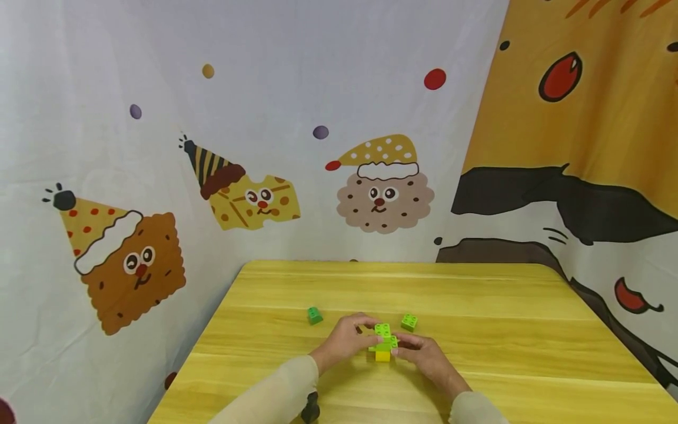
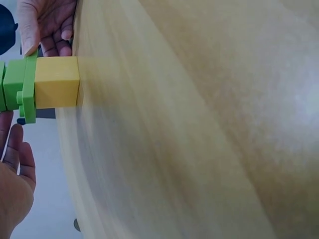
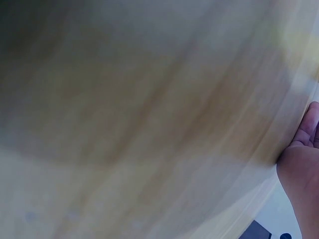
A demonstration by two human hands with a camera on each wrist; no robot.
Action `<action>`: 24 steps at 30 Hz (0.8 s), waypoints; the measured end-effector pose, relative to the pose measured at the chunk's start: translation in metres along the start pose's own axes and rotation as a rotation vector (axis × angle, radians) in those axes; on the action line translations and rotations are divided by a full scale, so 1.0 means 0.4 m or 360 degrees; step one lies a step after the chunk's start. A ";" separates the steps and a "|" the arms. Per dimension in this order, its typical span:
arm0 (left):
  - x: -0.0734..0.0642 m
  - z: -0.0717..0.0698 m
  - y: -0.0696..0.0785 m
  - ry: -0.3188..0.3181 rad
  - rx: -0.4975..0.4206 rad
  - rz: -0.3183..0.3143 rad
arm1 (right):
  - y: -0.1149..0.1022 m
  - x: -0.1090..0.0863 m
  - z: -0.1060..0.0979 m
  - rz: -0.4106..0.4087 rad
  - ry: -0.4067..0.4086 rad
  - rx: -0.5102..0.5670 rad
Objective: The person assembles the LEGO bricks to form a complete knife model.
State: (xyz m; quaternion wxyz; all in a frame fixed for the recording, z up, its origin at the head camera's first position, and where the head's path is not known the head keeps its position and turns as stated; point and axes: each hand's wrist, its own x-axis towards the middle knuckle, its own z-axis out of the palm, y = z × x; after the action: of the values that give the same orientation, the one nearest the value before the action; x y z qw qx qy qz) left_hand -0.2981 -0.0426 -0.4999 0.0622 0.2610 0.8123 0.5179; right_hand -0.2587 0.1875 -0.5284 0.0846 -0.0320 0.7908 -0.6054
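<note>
A small stack of toy building bricks (image 1: 382,347) stands on the table between the two hands. At its base is a yellow brick (image 2: 57,82); above that sits a thin, wider green brick (image 2: 30,89), topped by lime-green bricks (image 1: 382,330). My left hand (image 1: 345,340) holds the upper green part, thumb in front and fingers behind. From the right, my right hand (image 1: 428,360) pinches the projecting end of the wide green brick between thumb and fingers. In the right wrist view, only part of the right hand (image 3: 301,154) shows at the edge; the stack is out of sight there.
A darker green brick (image 1: 315,315) lies beyond the left hand, and a lime-green brick (image 1: 409,321) lies beyond the right. The wooden table (image 1: 503,312) reaches back to a printed cloth (image 1: 296,106). A dark object (image 1: 311,407) is by the left sleeve.
</note>
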 end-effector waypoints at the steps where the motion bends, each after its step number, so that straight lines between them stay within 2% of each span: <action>1: 0.001 0.000 0.000 -0.0003 0.0005 0.0001 | 0.000 0.000 0.000 -0.0001 -0.0003 0.0001; 11: 0.005 0.004 -0.006 0.0011 0.0053 0.0023 | 0.004 0.001 0.004 0.0014 0.0032 -0.0011; 20: 0.015 -0.007 0.005 -0.0021 0.0238 0.0059 | -0.005 -0.002 0.000 0.0019 0.0011 -0.0045; 24: 0.019 -0.006 0.007 -0.0033 0.0275 0.0068 | -0.005 -0.002 0.000 0.0015 0.0012 -0.0042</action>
State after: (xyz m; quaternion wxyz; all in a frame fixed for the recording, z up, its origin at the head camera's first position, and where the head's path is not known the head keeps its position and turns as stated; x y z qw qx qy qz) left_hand -0.3047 -0.0401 -0.4952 0.0367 0.2879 0.8475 0.4444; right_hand -0.2580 0.1873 -0.5265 0.0841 -0.0272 0.7991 -0.5947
